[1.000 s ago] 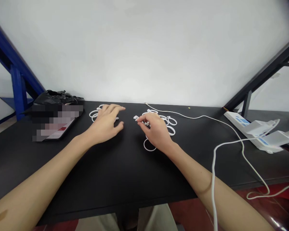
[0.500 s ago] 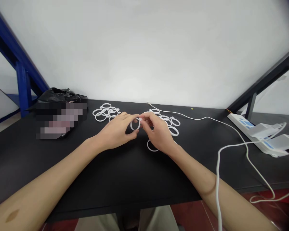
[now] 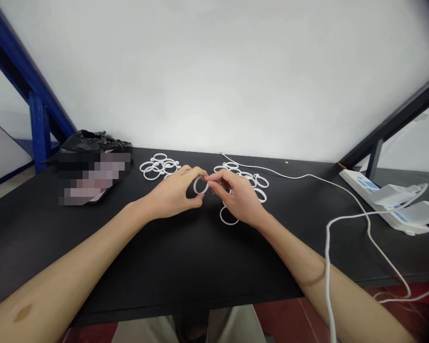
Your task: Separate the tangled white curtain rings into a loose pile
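Observation:
A white ring (image 3: 196,186) is held upright between my two hands above the black table. My left hand (image 3: 177,193) curls round its left side, thumb low and fingers over the top. My right hand (image 3: 238,193) pinches the ring's right edge between thumb and fingertips; the small part there is mostly hidden. Behind my left hand lies a cluster of white rings with small round tabs (image 3: 152,176). More white rings (image 3: 261,181) lie behind and beside my right hand, and one ring (image 3: 229,224) is partly covered by it.
A black plastic bag (image 3: 93,138) lies at the back left, with a blurred patch below it. A white cable (image 3: 329,257) runs across the right side and over my right forearm. A white power strip (image 3: 372,195) with plugged-in adapters stands at the right.
My right fingertips have closed into a tighter pinch at the ring's right edge. The left hand keeps its hold. The whole view has shifted slightly.

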Motion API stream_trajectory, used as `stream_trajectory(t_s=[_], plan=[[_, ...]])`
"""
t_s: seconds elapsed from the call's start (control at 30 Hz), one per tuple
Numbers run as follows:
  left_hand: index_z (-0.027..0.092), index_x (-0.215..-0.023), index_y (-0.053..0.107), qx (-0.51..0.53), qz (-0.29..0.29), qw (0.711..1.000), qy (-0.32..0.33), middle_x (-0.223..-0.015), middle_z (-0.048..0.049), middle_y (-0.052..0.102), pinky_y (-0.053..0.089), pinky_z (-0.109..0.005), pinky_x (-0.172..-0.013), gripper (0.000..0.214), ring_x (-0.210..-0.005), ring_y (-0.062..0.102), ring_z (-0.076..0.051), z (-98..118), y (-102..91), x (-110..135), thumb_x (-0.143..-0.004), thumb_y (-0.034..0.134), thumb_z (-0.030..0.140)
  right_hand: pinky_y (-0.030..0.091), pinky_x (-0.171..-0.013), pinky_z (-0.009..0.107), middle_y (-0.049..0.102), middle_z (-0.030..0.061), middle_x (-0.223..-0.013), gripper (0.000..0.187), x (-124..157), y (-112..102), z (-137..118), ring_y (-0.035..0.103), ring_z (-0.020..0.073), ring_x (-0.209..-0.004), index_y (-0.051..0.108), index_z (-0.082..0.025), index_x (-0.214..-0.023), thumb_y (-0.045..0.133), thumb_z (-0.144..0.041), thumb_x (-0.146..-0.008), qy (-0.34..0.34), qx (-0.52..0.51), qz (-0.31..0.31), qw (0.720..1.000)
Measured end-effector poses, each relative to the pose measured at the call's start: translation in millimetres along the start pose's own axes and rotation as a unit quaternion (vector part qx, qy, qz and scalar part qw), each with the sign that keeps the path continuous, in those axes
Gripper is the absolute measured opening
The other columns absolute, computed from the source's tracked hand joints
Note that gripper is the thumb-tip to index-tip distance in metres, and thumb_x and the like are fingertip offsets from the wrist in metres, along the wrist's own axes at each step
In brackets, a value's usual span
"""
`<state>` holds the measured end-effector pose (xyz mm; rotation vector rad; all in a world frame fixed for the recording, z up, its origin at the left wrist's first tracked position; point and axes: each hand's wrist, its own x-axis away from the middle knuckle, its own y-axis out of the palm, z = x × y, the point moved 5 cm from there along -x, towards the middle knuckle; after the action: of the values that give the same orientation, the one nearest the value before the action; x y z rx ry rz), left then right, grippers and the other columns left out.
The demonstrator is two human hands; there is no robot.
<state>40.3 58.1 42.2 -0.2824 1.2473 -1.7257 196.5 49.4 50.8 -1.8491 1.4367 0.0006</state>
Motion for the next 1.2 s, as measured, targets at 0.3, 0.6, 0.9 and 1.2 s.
stream_trajectory(t_s=[0.3, 0.6, 0.9, 1.2], plan=[[0.026, -0.116, 0.053, -0.025, 0.000, 1.000, 0.007, -0.116, -0.0057, 0.063, 0.051, -0.039, -0.085, 0.034, -0.108, 0.056, -0.026, -3.5, 1.9, 0.4, -0.083, 0.056, 0.031, 0.049, -0.066, 0.027, 0.070, 0.0000, -0.085, 0.012, 2.8, 5.4, 0.7, 0.059, 0.0118, -0.067, 0.068, -0.021, -0.099, 0.058, -0.020, -0.092, -0.039, 0.042, 0.005, 0.998], [0.020, -0.126, 0.053, -0.104, 0.067, 0.992, -0.027, -0.124, -0.0075, 0.061, 0.046, -0.043, -0.097, 0.041, -0.115, 0.052, -0.028, -26.8, -6.9, -2.4, -0.087, 0.053, 0.033, 0.051, -0.080, 0.033, 0.069, 0.0051, -0.097, 0.018, 0.2, -0.6, 9.4, 0.063, 0.0185, -0.089, 0.062, -0.019, -0.109, 0.054, -0.021, -0.093, -0.017, 0.183, 0.030, 0.982], [0.014, -0.142, 0.047, -0.216, 0.047, 0.969, -0.115, -0.127, -0.0150, 0.057, 0.043, -0.048, -0.099, 0.056, -0.121, 0.045, -0.035, -67.0, -6.6, -0.6, -0.090, 0.045, 0.034, 0.047, -0.088, 0.044, 0.068, 0.0113, -0.104, 0.021, -0.2, -6.1, 21.7, 0.055, 0.0302, -0.101, 0.068, -0.015, -0.103, 0.055, -0.030, -0.094, 0.047, 0.382, -0.029, 0.922], [0.012, -0.142, 0.046, -0.215, 0.066, 0.967, -0.117, -0.130, -0.0156, 0.058, 0.040, -0.050, -0.101, 0.055, -0.123, 0.044, -0.035, -63.9, -6.6, -0.5, -0.091, 0.042, 0.032, 0.045, -0.094, 0.047, 0.061, 0.0154, -0.114, 0.034, 0.9, -12.2, 28.5, 0.051, 0.0330, -0.109, 0.066, -0.015, -0.118, 0.058, -0.035, -0.092, 0.070, 0.425, -0.004, 0.903]])
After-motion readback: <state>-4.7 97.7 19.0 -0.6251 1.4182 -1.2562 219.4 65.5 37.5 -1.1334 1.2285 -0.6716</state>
